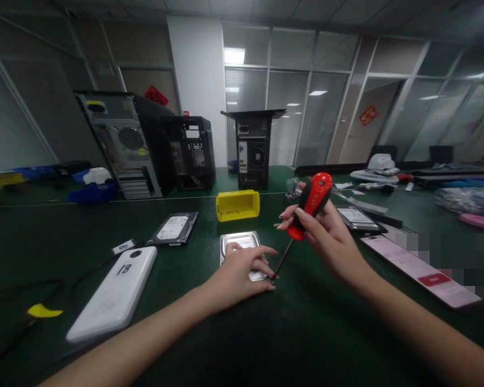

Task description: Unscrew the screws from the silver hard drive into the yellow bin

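Screwdriver (313,201) is leaning in right hand (333,239), clasped; left hand (240,270) is resting over drive (241,237), fingers parted; white case (113,293) is reading "18"; handle lettering is blurring

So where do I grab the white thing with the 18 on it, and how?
I'd put your grip around the middle of the white slab, coming from above, with thumb and fingers on opposite long edges. It lies flat, longer than it is wide, so those edges should be easiest to span.
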The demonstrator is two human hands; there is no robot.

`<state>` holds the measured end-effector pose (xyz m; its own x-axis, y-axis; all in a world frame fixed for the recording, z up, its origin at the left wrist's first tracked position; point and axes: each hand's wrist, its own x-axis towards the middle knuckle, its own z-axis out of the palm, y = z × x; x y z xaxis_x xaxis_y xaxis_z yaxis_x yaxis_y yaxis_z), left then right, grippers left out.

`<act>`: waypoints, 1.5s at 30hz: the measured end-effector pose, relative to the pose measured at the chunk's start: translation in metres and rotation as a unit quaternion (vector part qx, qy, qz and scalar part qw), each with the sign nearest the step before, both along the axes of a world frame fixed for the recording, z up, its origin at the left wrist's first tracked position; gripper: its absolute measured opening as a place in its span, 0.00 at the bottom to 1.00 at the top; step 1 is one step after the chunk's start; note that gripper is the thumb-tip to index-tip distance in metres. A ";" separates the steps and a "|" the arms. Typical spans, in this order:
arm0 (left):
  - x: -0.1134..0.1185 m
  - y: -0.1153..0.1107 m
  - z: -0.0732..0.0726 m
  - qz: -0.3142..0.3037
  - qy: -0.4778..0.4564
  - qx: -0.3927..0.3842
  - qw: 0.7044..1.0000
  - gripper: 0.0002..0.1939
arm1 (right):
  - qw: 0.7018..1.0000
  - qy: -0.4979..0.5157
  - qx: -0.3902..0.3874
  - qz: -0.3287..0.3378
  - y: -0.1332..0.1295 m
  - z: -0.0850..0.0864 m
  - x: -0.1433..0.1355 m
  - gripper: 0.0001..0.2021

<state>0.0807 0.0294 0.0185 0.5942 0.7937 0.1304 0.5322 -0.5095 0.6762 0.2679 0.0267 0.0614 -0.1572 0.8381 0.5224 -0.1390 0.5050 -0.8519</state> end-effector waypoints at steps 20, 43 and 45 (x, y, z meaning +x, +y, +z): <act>0.011 0.006 -0.004 0.022 -0.031 -0.023 0.999 0.24 | 0.999 0.037 -0.006 -0.018 0.001 0.000 0.007 0.07; -0.012 0.024 -0.007 -0.195 0.014 0.177 0.965 0.13 | 0.999 0.028 0.003 -0.027 0.004 -0.009 0.002 0.13; -0.012 0.024 -0.008 -0.189 0.008 0.163 0.968 0.13 | 0.999 0.030 0.004 -0.024 0.004 -0.010 0.001 0.12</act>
